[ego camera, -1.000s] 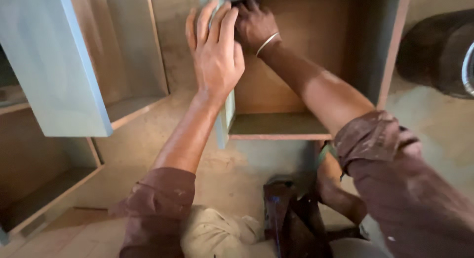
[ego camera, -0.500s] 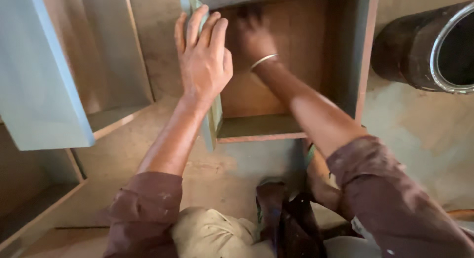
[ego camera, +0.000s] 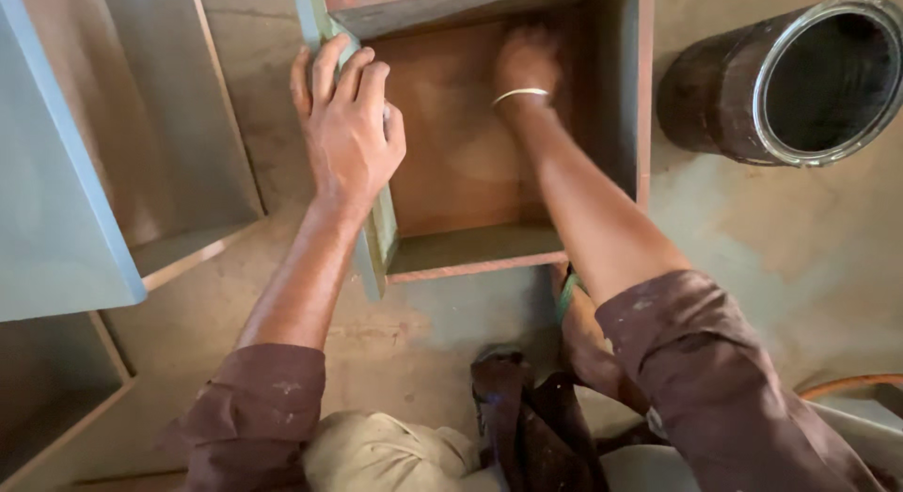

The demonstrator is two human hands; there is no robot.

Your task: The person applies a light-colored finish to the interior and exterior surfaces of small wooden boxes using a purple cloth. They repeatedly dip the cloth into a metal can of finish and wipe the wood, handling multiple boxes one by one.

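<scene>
We kneel on the floor (ego camera: 752,257) over an open wooden box (ego camera: 470,163), a larger cabinet (ego camera: 113,153) to its left, a metal can (ego camera: 781,78) right. Left hand (ego camera: 348,125) clasps the box's side wall, steadying; right hand (ego camera: 527,64) works inside, blurred, grip unclear.

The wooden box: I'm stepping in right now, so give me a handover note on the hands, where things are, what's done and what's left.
Left hand: grip on the box's left wall, fingers over the top edge, steadying it.
Right hand: inside the box, pressed on the brown inner panel near the far wall; blurred, so whether it holds anything cannot be told.
Box: on the floor in front of the knees, open side up, walls greenish, inside brown.
Nearby: an open can on its side to the right, other boxes to the left.
Done and left: the pictures do not settle this.
</scene>
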